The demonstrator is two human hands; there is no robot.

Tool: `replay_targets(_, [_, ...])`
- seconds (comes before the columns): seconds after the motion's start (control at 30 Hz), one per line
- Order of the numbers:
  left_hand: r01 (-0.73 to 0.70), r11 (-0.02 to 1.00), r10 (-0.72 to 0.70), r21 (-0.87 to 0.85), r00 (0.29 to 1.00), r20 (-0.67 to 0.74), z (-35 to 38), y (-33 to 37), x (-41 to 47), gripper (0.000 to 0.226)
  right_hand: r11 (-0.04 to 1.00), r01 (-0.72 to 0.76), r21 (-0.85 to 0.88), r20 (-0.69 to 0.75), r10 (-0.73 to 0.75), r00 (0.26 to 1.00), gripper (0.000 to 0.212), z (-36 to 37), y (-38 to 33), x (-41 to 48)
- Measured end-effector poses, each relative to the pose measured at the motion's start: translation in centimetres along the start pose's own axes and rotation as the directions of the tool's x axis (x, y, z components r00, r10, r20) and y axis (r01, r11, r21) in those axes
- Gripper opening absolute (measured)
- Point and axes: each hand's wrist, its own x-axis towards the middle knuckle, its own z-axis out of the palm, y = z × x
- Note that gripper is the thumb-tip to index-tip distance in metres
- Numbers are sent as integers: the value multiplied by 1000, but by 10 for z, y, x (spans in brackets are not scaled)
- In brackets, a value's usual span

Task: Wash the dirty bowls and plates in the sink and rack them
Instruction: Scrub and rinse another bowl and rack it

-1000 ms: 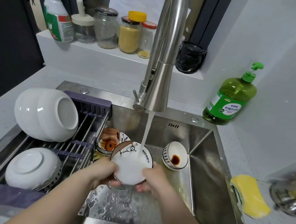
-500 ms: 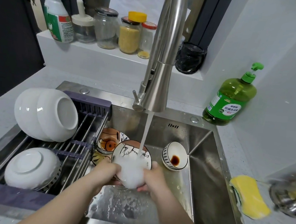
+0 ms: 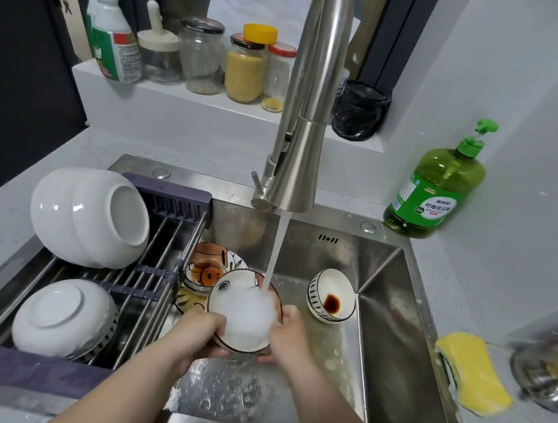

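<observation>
**Head view.** A bowl (image 3: 243, 311) is held over the middle of the sink (image 3: 394, 344), directly below the tap (image 3: 307, 138). Its mouth is tipped toward the camera. The water stream (image 3: 277, 249) falls into the bowl's far half, and white, frothy water covers most of the inside.

The left hand (image 3: 201, 332) grips the near-left rim, with the thumb lying over the edge and the fingers curled beneath. The right hand (image 3: 287, 336) grips the near-right rim in the same way. Its fingertips show under the bowl's base.

Behind the held bowl, toward the sink's far-left corner, an orange bowl (image 3: 208, 269) sits on other patterned ware that is partly hidden. A striped bowl (image 3: 330, 299) with a brown stain inside stands on the sink floor just to the right, apart from the hands.

The rack (image 3: 160, 250) spans the sink's left side. At its far end, white bowls (image 3: 87, 217) lie nested on their sides. At its near end lies an upturned bowl (image 3: 63, 314).

On the bench (image 3: 430, 296), a soap bottle (image 3: 436, 190) stands by the sink's far-right corner. A sponge (image 3: 470, 372) lies along the sink's right edge, next to a blurred metal object (image 3: 550, 370). Jars (image 3: 244, 70) line the ledge behind the tap.
</observation>
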Motion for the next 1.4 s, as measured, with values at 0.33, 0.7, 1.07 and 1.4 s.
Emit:
replay_targets(0.33, [-14,997,5,80,994,112,-23,19,1,30,-26,687,-726,588,-543,600,29,-19,5,-16])
replay_targets(0.7, [-183,983,181,29,982,56,-8,4,-7,14,328,643,-693,436,-519,735,27,14,10,-18])
replay_targets(1.07, [-206,971,213,-125,976,44,4,0,-10,22,423,616,-665,318,-586,746,29,26,-1,-24])
replay_targets(1.4, [-194,957,215,-216,973,79,-1,-6,-2,8,388,594,-705,339,-551,763,31,27,-9,-25])
